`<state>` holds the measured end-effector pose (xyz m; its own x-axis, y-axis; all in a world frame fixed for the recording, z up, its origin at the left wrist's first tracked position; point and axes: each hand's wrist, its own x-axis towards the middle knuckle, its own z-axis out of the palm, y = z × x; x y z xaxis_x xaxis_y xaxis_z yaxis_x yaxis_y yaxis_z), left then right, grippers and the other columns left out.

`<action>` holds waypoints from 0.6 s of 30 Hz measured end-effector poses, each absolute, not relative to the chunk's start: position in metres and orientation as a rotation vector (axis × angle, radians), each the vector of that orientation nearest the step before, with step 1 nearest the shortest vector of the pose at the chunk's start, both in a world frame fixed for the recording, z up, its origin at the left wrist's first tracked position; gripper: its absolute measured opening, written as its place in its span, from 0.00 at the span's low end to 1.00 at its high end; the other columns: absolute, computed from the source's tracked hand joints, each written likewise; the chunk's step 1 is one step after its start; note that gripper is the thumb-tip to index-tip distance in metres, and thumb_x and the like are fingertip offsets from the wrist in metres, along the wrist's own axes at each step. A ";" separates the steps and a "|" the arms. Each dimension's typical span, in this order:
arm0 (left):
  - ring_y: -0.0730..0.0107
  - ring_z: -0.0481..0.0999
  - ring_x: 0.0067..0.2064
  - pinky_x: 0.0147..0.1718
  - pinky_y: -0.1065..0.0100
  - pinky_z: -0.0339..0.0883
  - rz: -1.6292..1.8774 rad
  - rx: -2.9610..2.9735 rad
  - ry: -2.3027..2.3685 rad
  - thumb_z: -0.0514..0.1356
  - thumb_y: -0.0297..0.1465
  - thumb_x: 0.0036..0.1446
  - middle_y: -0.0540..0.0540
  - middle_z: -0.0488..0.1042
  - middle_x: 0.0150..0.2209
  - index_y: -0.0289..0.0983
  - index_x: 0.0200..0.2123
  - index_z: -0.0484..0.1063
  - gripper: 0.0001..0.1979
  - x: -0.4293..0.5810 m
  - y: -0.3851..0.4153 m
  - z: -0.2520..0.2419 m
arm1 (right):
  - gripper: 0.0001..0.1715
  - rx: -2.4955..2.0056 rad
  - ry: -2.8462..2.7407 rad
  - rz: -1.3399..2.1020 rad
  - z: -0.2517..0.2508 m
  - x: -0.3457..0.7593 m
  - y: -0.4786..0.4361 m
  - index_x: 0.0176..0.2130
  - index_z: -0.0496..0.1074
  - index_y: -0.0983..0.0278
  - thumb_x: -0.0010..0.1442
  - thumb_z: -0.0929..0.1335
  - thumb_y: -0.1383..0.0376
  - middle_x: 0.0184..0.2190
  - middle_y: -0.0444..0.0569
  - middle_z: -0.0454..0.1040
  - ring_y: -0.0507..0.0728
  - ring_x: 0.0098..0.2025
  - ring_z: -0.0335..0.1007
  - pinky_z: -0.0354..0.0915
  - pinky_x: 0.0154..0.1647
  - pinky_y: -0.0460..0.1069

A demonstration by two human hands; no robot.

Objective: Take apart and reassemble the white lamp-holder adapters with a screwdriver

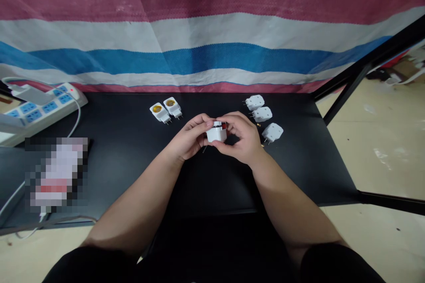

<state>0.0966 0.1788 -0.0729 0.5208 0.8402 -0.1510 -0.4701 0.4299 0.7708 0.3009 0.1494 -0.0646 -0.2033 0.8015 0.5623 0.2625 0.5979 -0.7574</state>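
Between my two hands, above the middle of the black table, is a white plug adapter [216,134] with a dark gap and a bit of red near its top. My left hand [191,135] grips it from the left, thumb on the upper edge. From the right, my right hand [241,137] pinches it with the thumb at its lower side. A thin metal piece [205,149] shows just under the left fingers; what it belongs to is unclear. To the right lie three white plug adapters [272,133] with metal pins, and tiny brass-coloured pieces [258,124] beside them.
Two white plugs with round yellow centres [160,112] lie at the back left of the table [116,154]. A power strip [49,106] with cables and a blurred-out phone [61,170] are at the left. A striped sheet [206,57] hangs behind; black frame bars [361,73] stand at right.
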 end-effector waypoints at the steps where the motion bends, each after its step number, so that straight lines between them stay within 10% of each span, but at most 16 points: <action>1: 0.64 0.87 0.40 0.37 0.67 0.85 0.889 0.737 0.576 0.80 0.42 0.58 0.47 0.83 0.39 0.38 0.39 0.76 0.20 0.097 0.178 -0.072 | 0.28 -0.861 -1.758 0.621 -0.063 0.301 0.150 0.58 0.78 0.54 0.61 0.81 0.61 0.52 0.51 0.79 0.58 0.42 0.81 0.84 0.37 0.55; 18: 0.67 0.88 0.40 0.40 0.69 0.86 0.943 0.770 0.542 0.81 0.39 0.58 0.48 0.85 0.39 0.37 0.39 0.79 0.17 0.098 0.177 -0.070 | 0.28 -0.848 -1.829 0.592 -0.060 0.305 0.150 0.60 0.76 0.52 0.63 0.79 0.62 0.55 0.53 0.78 0.63 0.49 0.82 0.86 0.42 0.59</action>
